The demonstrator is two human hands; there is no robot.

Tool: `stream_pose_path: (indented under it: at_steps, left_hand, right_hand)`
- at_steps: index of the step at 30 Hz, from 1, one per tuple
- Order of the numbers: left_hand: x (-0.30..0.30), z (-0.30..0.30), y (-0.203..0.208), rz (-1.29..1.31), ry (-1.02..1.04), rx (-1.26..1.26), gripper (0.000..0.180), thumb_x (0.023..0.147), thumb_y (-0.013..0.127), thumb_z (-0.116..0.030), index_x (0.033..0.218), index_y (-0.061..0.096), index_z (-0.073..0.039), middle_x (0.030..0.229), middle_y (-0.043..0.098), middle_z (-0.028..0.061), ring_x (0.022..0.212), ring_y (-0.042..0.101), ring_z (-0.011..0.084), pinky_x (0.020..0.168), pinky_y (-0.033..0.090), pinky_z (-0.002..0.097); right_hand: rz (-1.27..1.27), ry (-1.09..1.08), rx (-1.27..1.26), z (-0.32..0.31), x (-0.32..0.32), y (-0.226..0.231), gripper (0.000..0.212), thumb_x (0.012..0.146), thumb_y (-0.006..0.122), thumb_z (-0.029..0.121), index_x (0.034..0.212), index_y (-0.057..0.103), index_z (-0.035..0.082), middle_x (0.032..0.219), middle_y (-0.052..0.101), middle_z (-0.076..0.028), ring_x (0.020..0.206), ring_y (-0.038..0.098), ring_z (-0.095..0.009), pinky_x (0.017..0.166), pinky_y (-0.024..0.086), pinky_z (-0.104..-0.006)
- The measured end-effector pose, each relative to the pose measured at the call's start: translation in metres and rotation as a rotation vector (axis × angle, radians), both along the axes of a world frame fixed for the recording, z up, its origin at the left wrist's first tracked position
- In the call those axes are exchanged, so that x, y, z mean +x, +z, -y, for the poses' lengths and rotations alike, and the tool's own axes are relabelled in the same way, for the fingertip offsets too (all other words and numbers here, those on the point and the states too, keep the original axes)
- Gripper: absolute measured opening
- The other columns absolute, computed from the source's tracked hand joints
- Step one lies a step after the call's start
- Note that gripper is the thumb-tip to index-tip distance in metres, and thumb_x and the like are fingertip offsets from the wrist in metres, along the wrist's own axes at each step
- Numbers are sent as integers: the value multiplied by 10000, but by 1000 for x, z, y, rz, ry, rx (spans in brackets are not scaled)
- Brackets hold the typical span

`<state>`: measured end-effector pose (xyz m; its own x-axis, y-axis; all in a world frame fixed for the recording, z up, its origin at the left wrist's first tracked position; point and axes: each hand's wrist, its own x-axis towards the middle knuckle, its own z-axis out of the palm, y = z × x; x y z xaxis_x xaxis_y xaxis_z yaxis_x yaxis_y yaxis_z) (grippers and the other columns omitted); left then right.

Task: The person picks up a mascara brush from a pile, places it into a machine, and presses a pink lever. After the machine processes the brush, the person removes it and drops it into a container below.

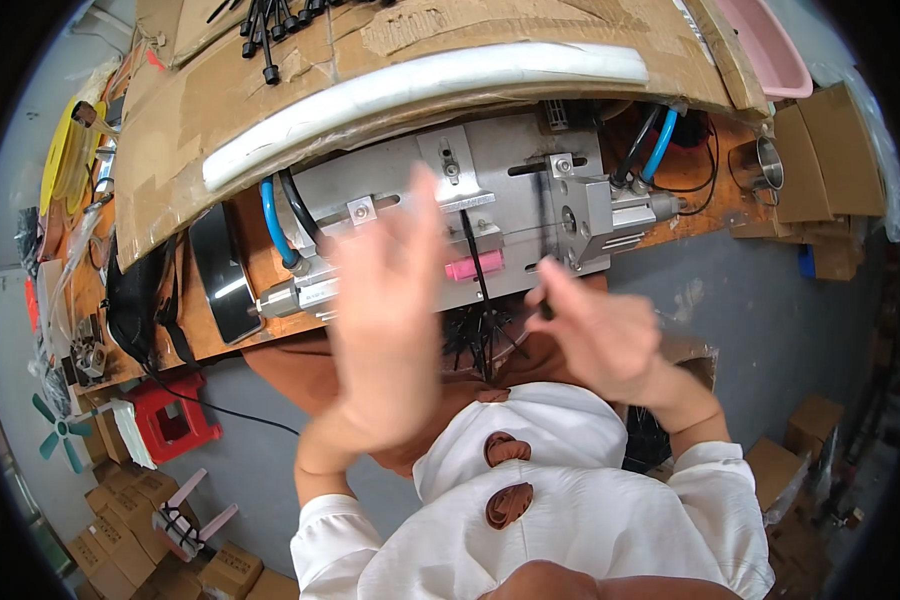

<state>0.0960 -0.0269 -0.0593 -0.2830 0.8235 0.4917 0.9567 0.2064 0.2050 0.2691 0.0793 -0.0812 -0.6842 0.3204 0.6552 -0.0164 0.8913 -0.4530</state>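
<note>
My left hand [385, 320] is smeared by motion, its fingers stretched out above the left side of a metal clamping fixture [315, 185]. Nothing shows in it. At the fixture's right front, my right hand [605, 335] is closed, thumb and fingers pinching a thin black rod [543, 215] that points away from me and is blurred. A second thin black rod [473, 250] runs through the middle of the fixture, under a small metal block [467, 201] and beside a pink piece [473, 266]. Over my lap lies a bunch of thin black rods [480, 335].
A cardboard sheet [390, 45] with a white foam strip [420, 95] along its edge overhangs the fixture; several black capped rods [270, 70] lie on it. Blue hoses [272, 220] join the cylinders. A phone [222, 275], metal cup [758, 165] and red stool [175, 420] are around.
</note>
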Motion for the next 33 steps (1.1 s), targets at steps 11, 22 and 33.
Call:
stream_pose_path:
  at_steps: [11,22,33]
  left_hand:
    - [-137,-53,59,276,139,-126,231,810,657,-27,1037,672,-63,823,588,50,658,513,156,660,466,287]
    - [45,30,-21,106,-62,-54,670,703,643,39,1345,455,85,955,549,100,809,507,216,722,434,301]
    - [60,14,-39,90,-88,-207,714,713,595,12,1388,374,84,970,501,84,851,491,220,729,437,300]
  right_hand:
    - [250,17,-113,26,-15,-41,616,761,721,81,1333,507,3,735,644,-52,516,572,-143,463,429,-286]
    - [368,-745,351,-221,-102,125,138,780,712,134,778,671,2,687,673,-133,619,665,-201,548,495,-330]
    - [134,-607,-34,-182,-61,151,208,777,677,117,918,687,-35,740,692,-108,640,665,-122,502,471,-236]
